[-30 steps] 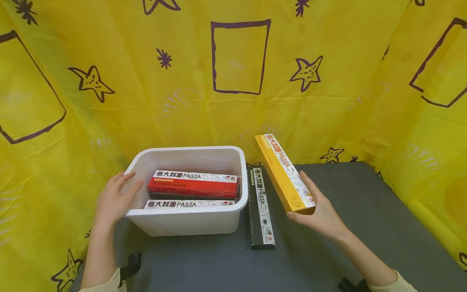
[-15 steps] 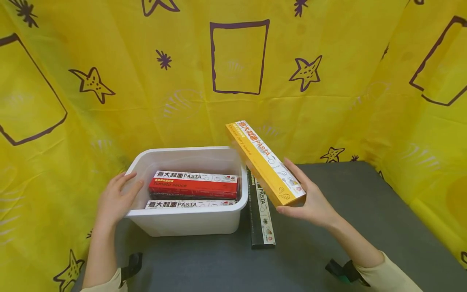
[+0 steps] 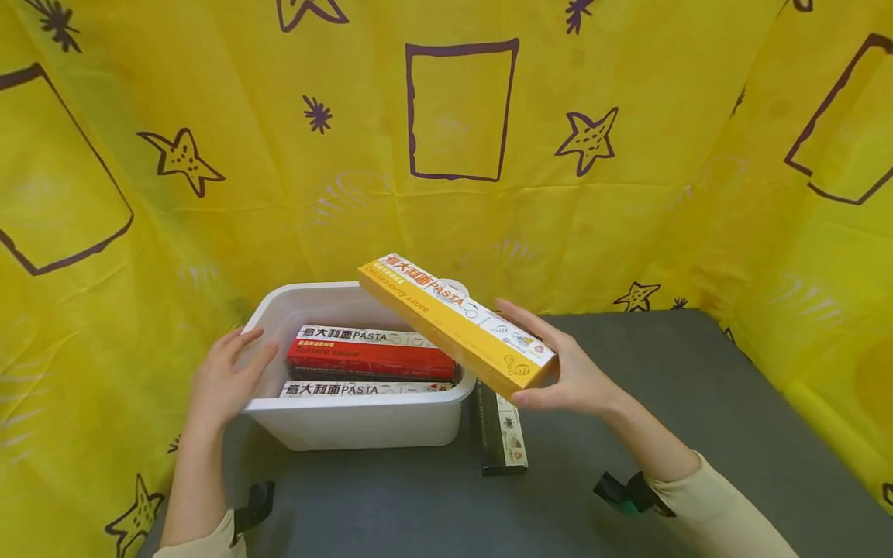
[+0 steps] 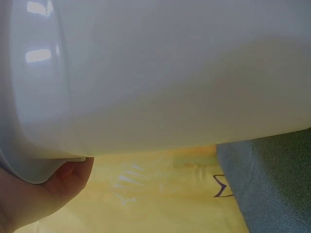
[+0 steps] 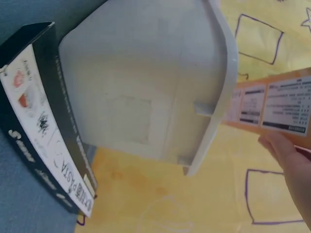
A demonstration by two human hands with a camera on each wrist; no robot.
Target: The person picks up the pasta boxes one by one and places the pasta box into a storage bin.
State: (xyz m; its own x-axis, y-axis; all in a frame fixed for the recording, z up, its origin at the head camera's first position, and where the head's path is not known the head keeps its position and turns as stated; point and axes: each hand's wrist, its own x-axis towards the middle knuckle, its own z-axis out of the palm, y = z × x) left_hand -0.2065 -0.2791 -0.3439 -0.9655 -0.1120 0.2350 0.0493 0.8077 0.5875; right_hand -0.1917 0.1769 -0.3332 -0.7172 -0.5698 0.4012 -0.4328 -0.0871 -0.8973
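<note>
My right hand [image 3: 575, 376] grips the near end of a yellow pasta box [image 3: 453, 329], printed chicken curry sauce. The box is tilted, its far end raised over the right part of a white plastic bin [image 3: 356, 426]. In the right wrist view the printed back of the yellow box [image 5: 272, 104] shows past the bin's rim. My left hand [image 3: 226, 380] holds the bin's left rim; in the left wrist view a finger [image 4: 73, 177] curls under that rim. Inside the bin lie a red tomato sauce pasta box [image 3: 370, 355] and another pasta box [image 3: 363, 389], partly hidden by the front wall.
A black pasta box [image 3: 504, 442] lies on the dark grey table [image 3: 391, 504], close along the bin's right side; the yellow box covers its far part. Yellow patterned cloth [image 3: 460, 217] hangs behind and at both sides of the table.
My right hand has carried the yellow pasta box leftward, from right of the black box to over the bin, turning it more crosswise. The left hand stays on the rim.
</note>
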